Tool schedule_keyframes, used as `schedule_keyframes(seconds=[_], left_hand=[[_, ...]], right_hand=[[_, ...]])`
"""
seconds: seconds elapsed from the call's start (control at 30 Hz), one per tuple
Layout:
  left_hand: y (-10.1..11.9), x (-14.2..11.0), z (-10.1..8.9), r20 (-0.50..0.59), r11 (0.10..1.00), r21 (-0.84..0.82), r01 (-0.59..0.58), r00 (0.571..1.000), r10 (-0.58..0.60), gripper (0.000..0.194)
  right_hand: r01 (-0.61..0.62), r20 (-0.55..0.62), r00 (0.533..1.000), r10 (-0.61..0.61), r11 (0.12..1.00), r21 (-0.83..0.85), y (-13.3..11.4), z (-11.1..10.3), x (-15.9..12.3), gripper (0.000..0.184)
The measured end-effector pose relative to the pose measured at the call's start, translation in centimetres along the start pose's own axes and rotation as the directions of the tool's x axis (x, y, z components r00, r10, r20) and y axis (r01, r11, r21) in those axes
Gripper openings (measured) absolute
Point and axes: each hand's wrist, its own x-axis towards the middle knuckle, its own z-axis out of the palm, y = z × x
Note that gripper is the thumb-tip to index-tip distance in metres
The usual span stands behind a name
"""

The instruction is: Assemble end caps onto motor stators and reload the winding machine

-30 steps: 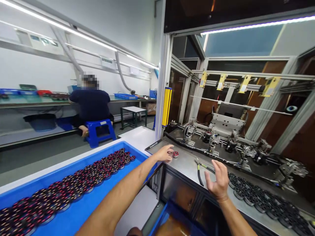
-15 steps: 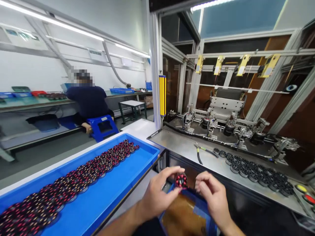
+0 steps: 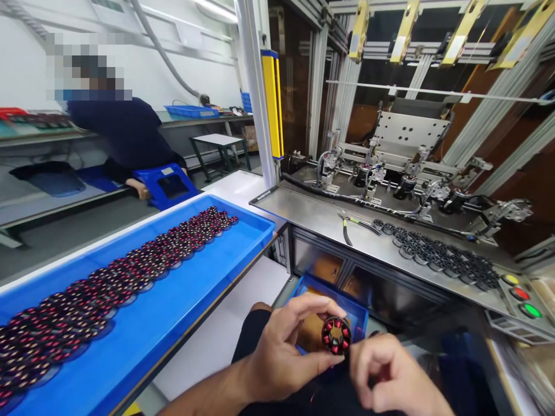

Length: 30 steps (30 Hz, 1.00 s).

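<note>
My left hand (image 3: pixel 281 352) pinches a motor stator (image 3: pixel 336 348) between thumb and fingers. It is a round black ring with red wire coils and an open centre, its face turned toward me. Just to its right, my right hand (image 3: pixel 392 370) is closed with the fingers curled in; whatever it may grip is hidden. Beneath my hands a blue bin (image 3: pixel 362 323) with a brownish inside partly shows. On the left, wound stators (image 3: pixel 130 277) lie in close rows in a long blue tray (image 3: pixel 195 280).
Green-and-black-handled pliers (image 3: pixel 347 231) and several black unwound cores (image 3: pixel 442 257) lie on the metal bench (image 3: pixel 299 205). Behind them stands a winding machine (image 3: pixel 410 136). Coloured push buttons (image 3: pixel 529 311) are at right. A person (image 3: pixel 117 130) sits on a blue stool (image 3: pixel 167 185) at far left.
My view has tipped downward. The stator in my left hand has turned to face me more fully and come lower. My right hand has moved lower, its fingers curled more tightly.
</note>
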Motion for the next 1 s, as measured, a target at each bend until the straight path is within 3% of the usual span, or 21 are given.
schedule_keyframes(seconds=[0.1, 0.2, 0.27, 0.33, 0.47, 0.63, 0.7, 0.8, 0.9, 1.0], left_hand=[[-0.2, 0.5, 0.3, 0.02, 0.973, 0.195, -0.127, 0.992, 0.125, 0.068], [-0.2, 0.9, 0.4, 0.038, 0.942, 0.286, -0.175, 0.985, 0.171, 0.07], [-0.1, 0.9, 0.4, 0.042, 0.934, 0.311, -0.177, 0.984, 0.173, 0.072], [-0.1, 0.8, 0.3, 0.033, 0.936, 0.321, -0.148, 0.989, 0.145, 0.073], [-0.3, 0.4, -0.1, -0.009, 0.98, 0.194, 0.04, 0.999, -0.039, 0.081], [-0.1, 0.0, 0.0, 0.13, 0.973, -0.082, 0.217, 0.97, -0.206, 0.069], [-0.1, -0.1, 0.2, 0.182, 0.961, -0.127, 0.244, 0.958, -0.22, 0.067], [-0.3, -0.4, 0.7, 0.211, 0.953, -0.16, 0.258, 0.952, -0.223, 0.068], [-0.9, -0.6, 1.3, 0.134, 0.949, -0.217, 0.23, 0.97, -0.204, 0.076], [-1.3, -0.6, 1.5, 0.085, 0.917, -0.317, 0.243, 0.97, -0.228, 0.077]], right_hand=[[0.026, -0.115, 0.993, -0.011, 0.992, 0.125, 2.5, 2.7, 1.2, 0.046], [0.143, -0.277, 0.959, -0.067, 0.954, 0.264, 4.7, 5.0, 2.5, 0.042], [0.177, -0.344, 0.937, -0.064, 0.935, 0.308, 5.4, 5.4, 2.7, 0.043], [0.115, -0.319, 0.948, -0.015, 0.948, 0.296, 5.5, 5.0, 2.2, 0.04], [0.047, -0.222, 0.975, -0.031, 0.997, 0.065, 4.3, 2.9, 0.4, 0.033], [0.113, -0.262, 0.959, -0.108, 0.994, 0.003, 1.6, 0.8, -0.4, 0.035], [0.163, -0.285, 0.945, -0.162, 0.986, -0.02, 0.3, 0.9, -0.3, 0.04], [0.114, -0.331, 0.934, -0.133, 0.991, -0.076, -0.8, 1.9, 0.1, 0.04], [0.063, -0.342, 0.935, -0.092, 0.993, -0.096, -0.9, 2.7, 0.4, 0.04], [0.106, -0.31, 0.941, -0.132, 0.989, -0.099, -0.3, 2.8, 0.4, 0.04]])
